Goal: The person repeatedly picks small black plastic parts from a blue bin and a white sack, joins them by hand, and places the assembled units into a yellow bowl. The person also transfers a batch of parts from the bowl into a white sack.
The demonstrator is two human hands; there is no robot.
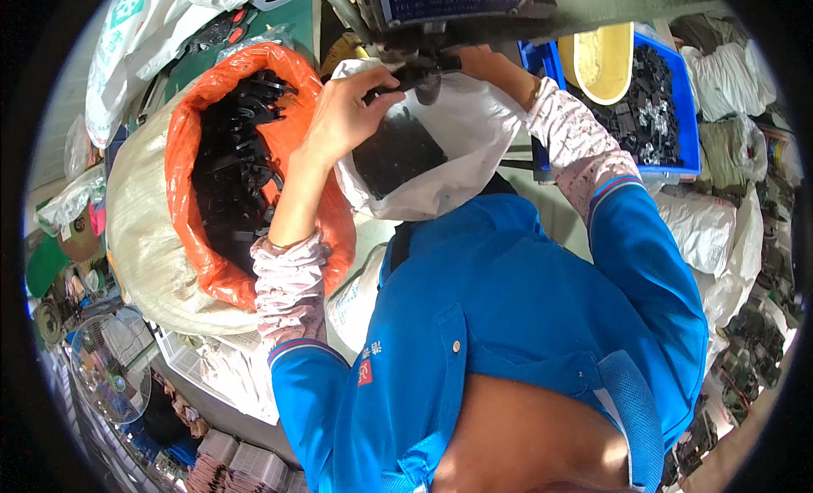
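Machinery (584,10) crowds half-hidden right hand (479,63); left hand (347,112) pinches black part (383,92).

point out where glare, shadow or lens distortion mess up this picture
Head view: black corners and bowed edges from the fisheye lens; head view: glints on the orange bag, its black parts merging into a dark mass; head view: white material at lower left looks washed out; head view: right hand shaded by the machine, fingers hard to make out.
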